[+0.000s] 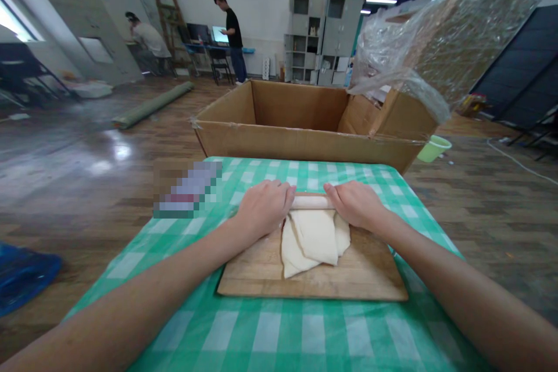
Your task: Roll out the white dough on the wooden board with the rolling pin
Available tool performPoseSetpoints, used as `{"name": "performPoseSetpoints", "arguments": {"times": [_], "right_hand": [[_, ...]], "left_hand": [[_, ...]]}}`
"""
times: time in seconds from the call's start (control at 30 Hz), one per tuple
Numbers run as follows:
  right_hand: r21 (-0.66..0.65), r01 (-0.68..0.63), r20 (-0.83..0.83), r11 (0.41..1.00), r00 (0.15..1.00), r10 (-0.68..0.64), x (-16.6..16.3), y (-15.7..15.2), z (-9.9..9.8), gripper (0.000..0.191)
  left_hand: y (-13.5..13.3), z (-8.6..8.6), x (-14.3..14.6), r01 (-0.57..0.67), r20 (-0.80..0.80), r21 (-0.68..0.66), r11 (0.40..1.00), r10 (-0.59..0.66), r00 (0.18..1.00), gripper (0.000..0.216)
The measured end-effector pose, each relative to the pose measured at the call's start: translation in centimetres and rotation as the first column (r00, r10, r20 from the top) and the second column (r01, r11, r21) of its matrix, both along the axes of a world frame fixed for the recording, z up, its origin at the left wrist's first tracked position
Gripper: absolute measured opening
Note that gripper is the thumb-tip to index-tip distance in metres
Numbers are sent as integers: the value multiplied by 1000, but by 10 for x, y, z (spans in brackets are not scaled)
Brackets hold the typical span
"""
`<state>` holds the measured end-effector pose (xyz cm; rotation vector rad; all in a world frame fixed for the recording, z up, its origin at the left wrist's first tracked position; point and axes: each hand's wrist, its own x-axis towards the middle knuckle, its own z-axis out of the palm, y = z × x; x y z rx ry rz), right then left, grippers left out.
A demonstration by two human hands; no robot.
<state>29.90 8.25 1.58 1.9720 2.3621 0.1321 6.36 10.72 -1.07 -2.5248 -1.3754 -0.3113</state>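
Note:
Both of my hands grip a pale rolling pin (312, 202) that lies across the far side of a wooden cutting board (257, 280). My left hand (267, 207) is wrapped round its left end, my right hand (355, 204) round its right end. Flat, cream-coloured dough (314, 238) spreads from under the pin toward me, in overlapping layers with uneven edges. The far edge of the dough is hidden by the pin and my hands.
The board rests on a table with a green and white checked cloth (235, 331). At its left edge is a blurred-out flat item (187, 192). Behind the table stands a large open cardboard box (300, 136). A green bin (433, 149) is to the right. Two people are farther back.

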Motion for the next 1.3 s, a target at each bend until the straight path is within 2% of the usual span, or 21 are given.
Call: {"name": "performPoseSetpoints", "arguments": {"times": [0.3,0.43,0.5,0.57,0.63,0.7,0.83,0.93,1.07,1.17,1.3], "right_hand": [[23,-20,0,1000,1000,20,0,-1,-12,63],[61,-200,109,978,975,192,6,7,-13,51],[61,-300,189,952,940,284,9,11,-13,46],[65,-343,220,937,921,322,10,14,-13,43],[67,-330,207,942,928,310,10,14,-14,42],[55,-286,168,957,947,273,7,11,-15,44],[35,-99,27,994,995,98,0,1,-14,54],[15,-35,-23,999,999,35,0,-3,-11,61],[-13,-86,-88,996,993,84,5,-3,-8,70],[44,-160,-137,986,977,165,8,-8,-13,65],[120,-176,-151,977,969,193,9,-19,-24,68]], "left_hand": [[0,-2,0,43,-20,-29,999,-44,999,41],[8,-1,-1,65,-78,-14,998,-66,995,37],[13,-2,-2,108,-124,13,994,-105,987,35],[16,-3,-3,162,-168,34,986,-155,974,34],[15,-5,-3,187,-184,37,982,-177,967,34],[11,-6,-2,147,-145,28,989,-141,979,39],[0,-4,-2,55,-21,-37,998,-56,998,47],[-3,0,-6,86,-7,-91,992,-87,996,46],[-5,5,-12,147,-35,-125,981,-153,988,41],[-14,6,-15,165,-16,-81,983,-167,986,35],[-32,5,-15,181,31,-62,982,-179,983,36]]}}
